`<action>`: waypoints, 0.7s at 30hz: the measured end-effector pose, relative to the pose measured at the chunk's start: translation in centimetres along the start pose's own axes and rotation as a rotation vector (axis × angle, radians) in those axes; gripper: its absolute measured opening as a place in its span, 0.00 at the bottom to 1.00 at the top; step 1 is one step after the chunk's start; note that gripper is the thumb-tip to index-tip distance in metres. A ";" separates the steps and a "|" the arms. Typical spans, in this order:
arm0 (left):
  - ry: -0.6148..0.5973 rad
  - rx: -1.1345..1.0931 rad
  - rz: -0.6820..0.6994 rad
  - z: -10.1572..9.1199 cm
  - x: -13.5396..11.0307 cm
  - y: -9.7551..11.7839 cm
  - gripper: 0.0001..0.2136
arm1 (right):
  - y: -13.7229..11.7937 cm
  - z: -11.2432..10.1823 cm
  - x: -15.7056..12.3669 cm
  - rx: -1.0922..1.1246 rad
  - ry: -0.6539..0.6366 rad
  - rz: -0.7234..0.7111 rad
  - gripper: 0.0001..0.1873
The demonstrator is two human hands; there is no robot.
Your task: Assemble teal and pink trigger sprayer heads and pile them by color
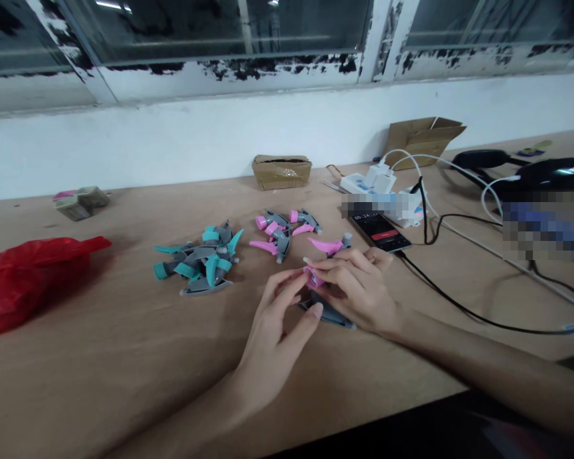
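Both my hands meet at the middle of the wooden table (124,357) over one spray trigger head (326,312), grey with a pink nozzle. My right hand (361,287) is curled round it from the right. My left hand (277,325) pinches its pink end with thumb and fingertips. Just behind my fingers lies another grey and pink trigger head (332,245). A small group of pink ones (282,229) sits behind that. To the left is a pile of grey and teal trigger heads (203,261).
A red plastic bag (26,274) lies at the left edge. A phone (380,231), a white power strip (387,191) with chargers and black and white cables (459,306) occupy the right. Two cardboard boxes (281,171) stand by the wall.
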State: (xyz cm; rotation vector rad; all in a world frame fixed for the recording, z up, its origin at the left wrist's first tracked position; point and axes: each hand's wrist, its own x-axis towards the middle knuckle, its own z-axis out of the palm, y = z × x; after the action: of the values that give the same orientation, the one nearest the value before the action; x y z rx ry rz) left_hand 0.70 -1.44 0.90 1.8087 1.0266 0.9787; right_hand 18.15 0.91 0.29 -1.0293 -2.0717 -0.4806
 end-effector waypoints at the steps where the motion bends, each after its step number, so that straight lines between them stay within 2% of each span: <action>1: 0.000 -0.033 -0.016 0.0 0.1 -0.1 0.17 | -0.1 0.0 0.1 -0.011 -0.004 -0.004 0.04; 9: 0.010 -0.187 -0.150 -0.8 1.4 0.4 0.10 | 0.0 0.5 -0.1 0.065 0.098 -0.035 0.05; 15: -0.001 -0.193 -0.116 -0.9 1.4 0.9 0.08 | 0.6 0.7 -0.3 0.153 0.078 -0.044 0.06; 21: 0.089 -0.140 -0.019 -1.4 1.6 -0.1 0.11 | 1.0 0.1 0.4 0.237 0.137 0.093 0.15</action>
State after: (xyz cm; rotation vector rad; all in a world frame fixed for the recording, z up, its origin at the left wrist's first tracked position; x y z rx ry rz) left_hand -0.03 0.41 1.69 1.6511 1.0017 1.0999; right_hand 18.70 1.76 0.54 -0.9206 -1.8981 -0.2441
